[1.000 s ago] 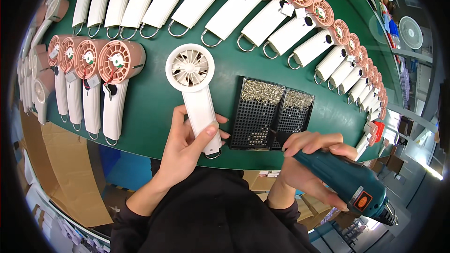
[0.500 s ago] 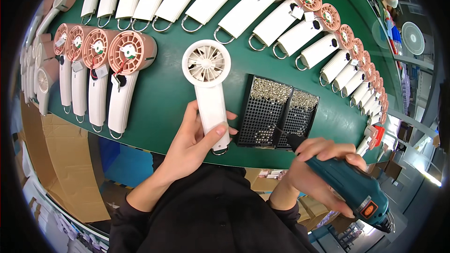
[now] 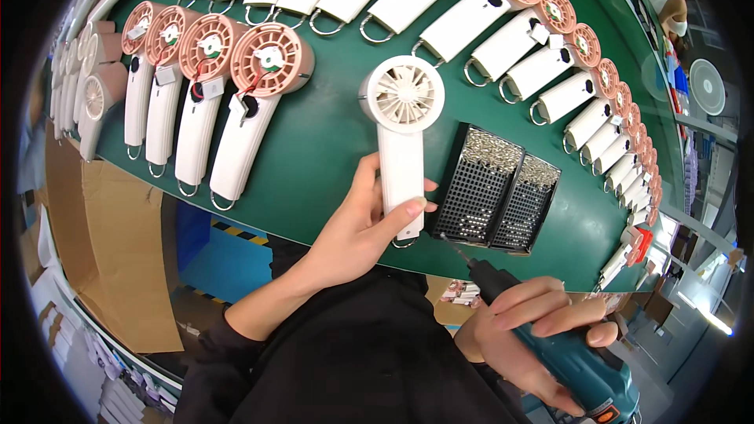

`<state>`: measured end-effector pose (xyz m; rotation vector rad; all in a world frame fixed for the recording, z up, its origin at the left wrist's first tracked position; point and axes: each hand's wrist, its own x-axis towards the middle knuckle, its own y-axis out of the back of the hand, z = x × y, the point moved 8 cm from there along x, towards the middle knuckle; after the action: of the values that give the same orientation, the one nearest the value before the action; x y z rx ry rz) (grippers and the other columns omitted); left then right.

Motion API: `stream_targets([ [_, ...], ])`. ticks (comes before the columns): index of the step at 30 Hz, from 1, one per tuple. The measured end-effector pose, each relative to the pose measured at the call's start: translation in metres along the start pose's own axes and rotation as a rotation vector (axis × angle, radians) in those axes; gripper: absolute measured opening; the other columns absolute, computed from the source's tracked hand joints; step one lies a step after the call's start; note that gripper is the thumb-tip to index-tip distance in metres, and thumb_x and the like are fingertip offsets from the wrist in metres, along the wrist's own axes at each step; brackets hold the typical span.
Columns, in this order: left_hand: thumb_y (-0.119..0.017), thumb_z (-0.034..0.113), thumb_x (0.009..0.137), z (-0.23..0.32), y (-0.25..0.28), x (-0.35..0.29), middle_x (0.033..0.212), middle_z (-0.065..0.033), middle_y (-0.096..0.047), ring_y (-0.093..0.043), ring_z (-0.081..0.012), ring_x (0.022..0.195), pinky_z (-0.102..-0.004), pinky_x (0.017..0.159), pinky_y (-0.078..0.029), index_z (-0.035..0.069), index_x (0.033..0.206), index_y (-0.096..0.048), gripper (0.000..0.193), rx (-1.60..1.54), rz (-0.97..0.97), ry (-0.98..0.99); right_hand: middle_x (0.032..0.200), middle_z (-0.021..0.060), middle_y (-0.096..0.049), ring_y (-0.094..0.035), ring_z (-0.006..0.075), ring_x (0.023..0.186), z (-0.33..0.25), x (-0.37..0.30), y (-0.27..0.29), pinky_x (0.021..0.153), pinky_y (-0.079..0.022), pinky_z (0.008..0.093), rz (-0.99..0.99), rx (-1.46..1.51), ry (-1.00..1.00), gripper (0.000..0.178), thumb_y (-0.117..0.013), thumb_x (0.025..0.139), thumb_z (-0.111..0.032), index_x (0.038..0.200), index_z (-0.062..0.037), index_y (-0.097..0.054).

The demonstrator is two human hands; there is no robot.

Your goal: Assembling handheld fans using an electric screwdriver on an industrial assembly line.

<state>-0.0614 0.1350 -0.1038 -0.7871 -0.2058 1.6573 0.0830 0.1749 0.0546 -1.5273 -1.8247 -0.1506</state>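
My left hand (image 3: pixel 357 224) is wrapped round the handle of a white handheld fan (image 3: pixel 402 169), its round bladed head facing up and its wire loop at the bottom end. In my right hand (image 3: pixel 526 330) is a teal electric screwdriver (image 3: pixel 585 373) with a black nose. Its thin bit points up and left, and the tip is near the lower left corner of a black screw tray (image 3: pixel 496 188). A small screw seems to sit on that tip, though it is tiny. The tray has two sections of holes, with loose screws heaped at the far end and rows of screws nearer me.
Several white fans with open pink heads and loose wires (image 3: pixel 271 59) lie to the left. A long curved row of similar fans (image 3: pixel 463 23) spans the far side of the green table (image 3: pixel 338 94). Cardboard (image 3: pixel 110 251) stands below the table's left edge.
The screwdriver bit has left the tray's holes and come down and toward me. The view has shifted, so the table and fans appear moved. My left hand keeps its hold on the fan.
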Motion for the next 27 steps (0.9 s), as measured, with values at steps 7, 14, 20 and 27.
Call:
stream_targets([
  [7,-0.049,0.010,0.098,0.002,0.000,-0.001,0.121,-0.0142,-0.053,-0.060,-0.0189,0.106,-0.0319,0.085,-0.049,0.001,0.133,-0.020,0.047,-0.058,-0.066,0.039,0.068,0.0103,-0.046,-0.042,0.0194,0.032,0.014,-0.011,-0.016,0.029,-0.040,0.0298,0.026,0.078,-0.095,0.067,-0.053,0.083,-0.065,0.103,-0.0027,-0.041],
  [14,-0.050,0.010,0.097,0.002,0.002,-0.001,0.122,-0.0156,-0.054,-0.061,-0.0234,0.106,-0.0347,0.085,-0.050,0.002,0.129,-0.024,0.042,-0.048,-0.051,0.054,0.068,0.0110,-0.048,-0.044,0.0208,0.032,0.025,-0.014,-0.017,0.030,-0.042,0.0303,0.016,0.057,-0.134,0.069,-0.051,0.083,-0.068,0.104,-0.0031,-0.041],
  [20,-0.050,0.010,0.097,0.001,0.001,0.000,0.122,-0.0156,-0.054,-0.061,-0.0228,0.105,-0.0344,0.084,-0.050,0.002,0.130,-0.023,0.042,-0.045,-0.056,0.042,0.070,0.0112,-0.050,-0.050,0.0222,0.035,0.027,-0.017,-0.020,0.031,-0.044,0.0302,-0.030,0.060,-0.141,0.069,-0.051,0.083,-0.068,0.107,-0.0030,-0.041],
  [27,-0.050,0.010,0.097,0.000,0.002,0.000,0.122,-0.0159,-0.055,-0.061,-0.0234,0.105,-0.0351,0.085,-0.050,0.002,0.130,-0.024,0.042,-0.049,-0.066,0.048,0.070,0.0115,-0.049,-0.050,0.0223,0.035,0.028,-0.016,-0.019,0.031,-0.043,0.0303,-0.002,0.088,-0.165,0.068,-0.053,0.084,-0.065,0.107,-0.0028,-0.041],
])
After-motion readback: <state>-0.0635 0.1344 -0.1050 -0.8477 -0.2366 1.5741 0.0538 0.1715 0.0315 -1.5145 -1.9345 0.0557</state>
